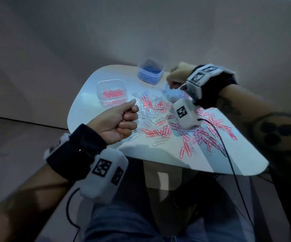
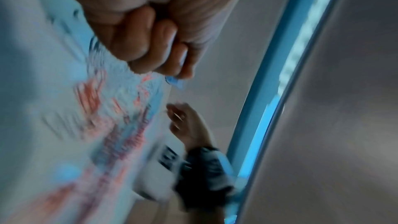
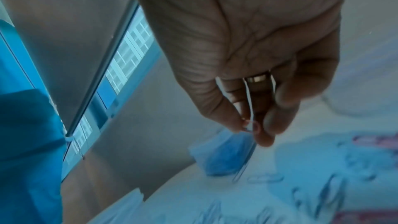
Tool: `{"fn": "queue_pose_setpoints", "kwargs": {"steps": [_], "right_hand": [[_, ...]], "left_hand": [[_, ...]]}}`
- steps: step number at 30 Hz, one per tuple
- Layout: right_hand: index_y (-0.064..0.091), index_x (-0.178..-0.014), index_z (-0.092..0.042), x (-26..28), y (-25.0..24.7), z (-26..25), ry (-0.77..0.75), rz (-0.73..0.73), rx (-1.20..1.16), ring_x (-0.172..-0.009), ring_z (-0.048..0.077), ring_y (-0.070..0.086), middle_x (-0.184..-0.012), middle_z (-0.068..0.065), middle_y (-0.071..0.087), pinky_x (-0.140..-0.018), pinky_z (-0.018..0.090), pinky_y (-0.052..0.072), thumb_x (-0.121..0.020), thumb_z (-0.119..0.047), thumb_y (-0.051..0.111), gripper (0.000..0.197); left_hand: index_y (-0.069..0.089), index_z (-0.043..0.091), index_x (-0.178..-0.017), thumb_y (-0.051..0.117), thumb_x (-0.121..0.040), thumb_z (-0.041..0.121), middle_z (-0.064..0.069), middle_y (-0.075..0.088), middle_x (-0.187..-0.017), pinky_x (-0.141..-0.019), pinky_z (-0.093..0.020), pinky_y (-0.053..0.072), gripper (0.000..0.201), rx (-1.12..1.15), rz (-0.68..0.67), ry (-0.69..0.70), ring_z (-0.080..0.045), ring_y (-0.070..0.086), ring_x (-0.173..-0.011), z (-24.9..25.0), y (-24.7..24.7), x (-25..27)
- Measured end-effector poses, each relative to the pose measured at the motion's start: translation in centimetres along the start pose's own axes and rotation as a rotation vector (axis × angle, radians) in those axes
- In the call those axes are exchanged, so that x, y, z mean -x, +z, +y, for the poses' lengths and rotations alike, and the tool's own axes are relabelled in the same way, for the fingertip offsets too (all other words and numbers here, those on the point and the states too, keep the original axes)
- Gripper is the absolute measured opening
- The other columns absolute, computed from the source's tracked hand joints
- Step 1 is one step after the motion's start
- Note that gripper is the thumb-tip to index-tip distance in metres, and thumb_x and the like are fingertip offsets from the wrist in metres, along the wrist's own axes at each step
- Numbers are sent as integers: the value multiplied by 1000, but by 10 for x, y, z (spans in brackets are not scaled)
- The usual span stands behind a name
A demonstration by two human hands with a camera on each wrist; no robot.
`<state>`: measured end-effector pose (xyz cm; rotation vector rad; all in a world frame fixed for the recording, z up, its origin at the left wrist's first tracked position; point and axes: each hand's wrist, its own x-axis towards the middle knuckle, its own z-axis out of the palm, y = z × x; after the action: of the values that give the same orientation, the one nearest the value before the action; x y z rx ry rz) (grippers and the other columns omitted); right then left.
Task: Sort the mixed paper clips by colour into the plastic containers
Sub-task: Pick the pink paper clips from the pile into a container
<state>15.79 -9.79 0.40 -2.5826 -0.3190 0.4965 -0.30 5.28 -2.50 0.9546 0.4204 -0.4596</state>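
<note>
A heap of mixed pink and white paper clips (image 1: pixel 158 116) covers the middle and right of the white table (image 1: pixel 89 91). A clear container (image 1: pixel 111 92) at the left holds pink clips. At the back, another clear container (image 1: pixel 150 71) holds blue clips. My left hand (image 1: pixel 132 110) is curled into a fist over the heap's left edge, with a bit of pink clip (image 1: pixel 127 111) showing between its fingers. My right hand (image 1: pixel 173 84) hovers just right of the blue container (image 3: pixel 224 154). In the right wrist view its fingertips pinch a pale paper clip (image 3: pixel 251 108).
The table's near edge (image 1: pixel 193 170) is just above my lap. Black cables (image 1: pixel 228 154) run from the wrist cameras, one crossing the clips at the right. Bare table lies in front of the pink container. The left wrist view is blurred.
</note>
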Motion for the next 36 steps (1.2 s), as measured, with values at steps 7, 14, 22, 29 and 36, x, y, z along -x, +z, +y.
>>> {"fn": "queue_pose_setpoints", "kwargs": {"steps": [7,14,22,29,36], "right_hand": [[44,-70,-16,63,-30,46,77,-137,-247,-46,6,55,-55,2,61,-45,15,44,-87,5,48,27],[47,-76,-16,95,-29,77,75,-17,-221,-50,8,58,-70,4,53,-46,19,45,-89,3,41,23],[50,-82,-18,108,-31,86,41,98,-456,-61,10,55,-72,2,55,-52,21,42,-89,1,44,22],[50,-81,-17,134,-20,101,35,237,-873,-43,0,58,-70,5,56,-39,10,42,-87,5,46,24],[55,-88,-17,154,26,98,83,204,-1138,-47,1,57,-69,1,56,-41,12,43,-88,4,46,23]], "left_hand": [[67,16,-76,59,-88,34,12,40,-41,-37,-15,24,23,-1249,68,126,-2,32,-38,0,40,-7],[66,8,-75,72,-75,44,-3,61,-69,-54,-24,36,37,-1931,178,154,-20,55,-72,-8,75,-40],[67,10,-74,77,-70,22,-2,65,-73,-58,-25,42,16,-2033,219,150,-21,62,-77,-16,89,-50],[73,9,-89,75,-77,20,1,67,-78,-54,-20,37,17,-1665,180,221,-11,54,-71,0,76,-48],[69,14,-78,75,-72,21,5,37,-49,-35,-14,16,12,-1037,63,25,-6,25,-39,11,65,-39]]}}
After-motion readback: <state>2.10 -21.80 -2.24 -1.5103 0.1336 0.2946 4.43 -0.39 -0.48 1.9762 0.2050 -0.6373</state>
